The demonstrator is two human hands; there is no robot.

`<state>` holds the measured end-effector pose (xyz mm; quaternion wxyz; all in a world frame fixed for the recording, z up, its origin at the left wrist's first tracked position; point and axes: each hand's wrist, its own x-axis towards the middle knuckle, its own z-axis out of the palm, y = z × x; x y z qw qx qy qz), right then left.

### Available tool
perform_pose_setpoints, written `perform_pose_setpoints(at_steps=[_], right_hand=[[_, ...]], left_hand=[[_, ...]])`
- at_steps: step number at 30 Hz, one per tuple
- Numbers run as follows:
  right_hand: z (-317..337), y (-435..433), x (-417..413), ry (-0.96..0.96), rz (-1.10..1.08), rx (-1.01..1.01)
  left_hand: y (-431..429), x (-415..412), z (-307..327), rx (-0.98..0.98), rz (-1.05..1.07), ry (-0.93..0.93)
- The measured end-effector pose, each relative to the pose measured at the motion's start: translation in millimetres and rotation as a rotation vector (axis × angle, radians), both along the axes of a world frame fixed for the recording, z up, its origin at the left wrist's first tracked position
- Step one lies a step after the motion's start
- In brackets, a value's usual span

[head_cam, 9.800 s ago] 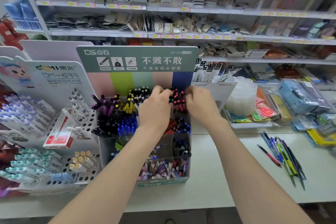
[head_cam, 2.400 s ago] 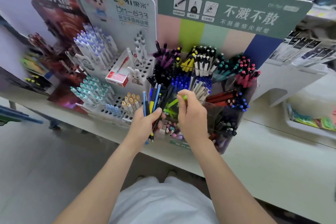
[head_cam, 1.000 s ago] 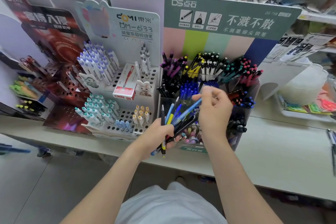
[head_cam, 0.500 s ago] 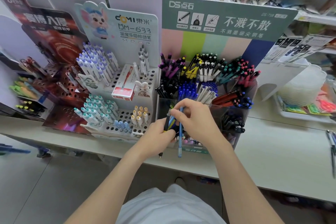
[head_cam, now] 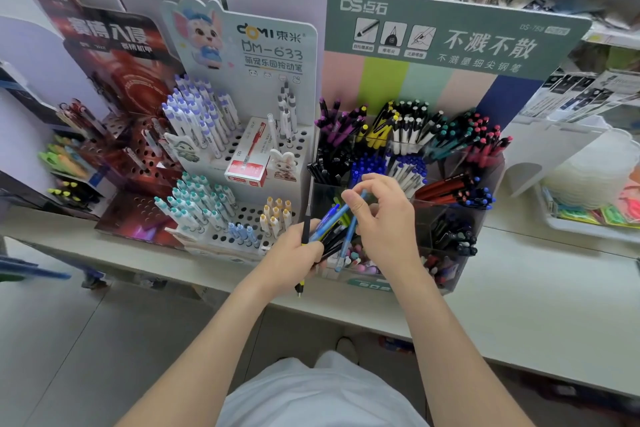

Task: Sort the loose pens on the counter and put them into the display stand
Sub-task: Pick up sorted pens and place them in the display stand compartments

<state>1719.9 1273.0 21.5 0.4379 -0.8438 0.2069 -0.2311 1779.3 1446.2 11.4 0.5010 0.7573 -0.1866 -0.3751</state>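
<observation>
Head cam: L hand [head_cam: 294,258] fisted round a bundle of pens [head_cam: 325,234], held low in front of the display stand [head_cam: 450,184], just above the counter [head_cam: 519,305] edge. R hand [head_cam: 384,218] pinches one light-blue pen [head_cam: 349,232], thumb and forefinger closed near its upper end, other fingers loose. Pen looks part-drawn from the bundle, tho overlap makes that hard to confirm.

Step, prob.: picking one pen out for sorting. Next: lift it clear w/o dragging neighbours, match colour to a compartment, likely the blue-capped ones mid-stand, drop in upright.
</observation>
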Motion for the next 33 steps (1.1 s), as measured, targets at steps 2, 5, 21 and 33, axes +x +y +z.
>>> perform_pose_setpoints(at_steps=[2, 5, 21, 33], right_hand=[[-1, -1, 0, 0.003, -0.009, 0.015], [2, -2, -5, -0.020, -0.023, 0.042], [-23, -6, -5, 0.049, -0.172, -0.165], [-19, -1, 0, -0.039, -0.072, -0.116]], left_hand=[[-2, 2, 0, -0.006, -0.004, 0.017], [-7, 1, -2, -0.031, -0.022, 0.029], [-27, -3, -20, -0.084, 0.009, 0.153], [-27, -2, -25, -0.198, -0.030, 0.306]])
